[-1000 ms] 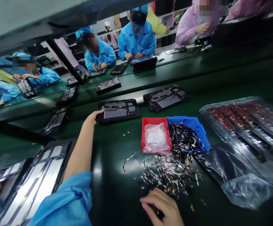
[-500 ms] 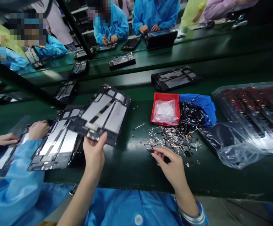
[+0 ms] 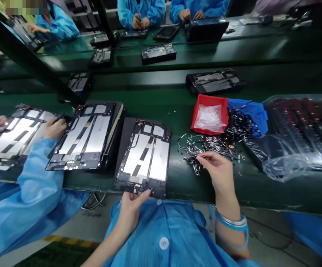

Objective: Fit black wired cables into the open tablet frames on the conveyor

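My left hand (image 3: pixel 133 207) grips the bottom edge of an opened tablet (image 3: pixel 145 159), thumb on top and fingers beneath. The tablet lies face down near the table's front edge, its silver batteries, black flex strips and circuit parts showing. A dark panel (image 3: pixel 123 142) sticks out behind its left side. At the near edge of a pile of small black and silver cables (image 3: pixel 219 144), my right hand (image 3: pixel 220 170) is closed in a pinch. Thin cable ends show at its fingertips; exactly which cable it holds is partly hidden.
A red bin (image 3: pixel 196 111) with clear plastic bags and a blue bin (image 3: pixel 261 115) of cables stand behind the pile. Plastic-wrapped trays (image 3: pixel 299 129) lie right. Another opened tablet (image 3: pixel 84 137) rests on a stack at left, beside a co-worker's hand (image 3: pixel 55 128) at a further tablet.
The tablet in my left hand has come down from the air to the table, nearer to me. My right hand stays pinched at the cable pile. The view has shifted.
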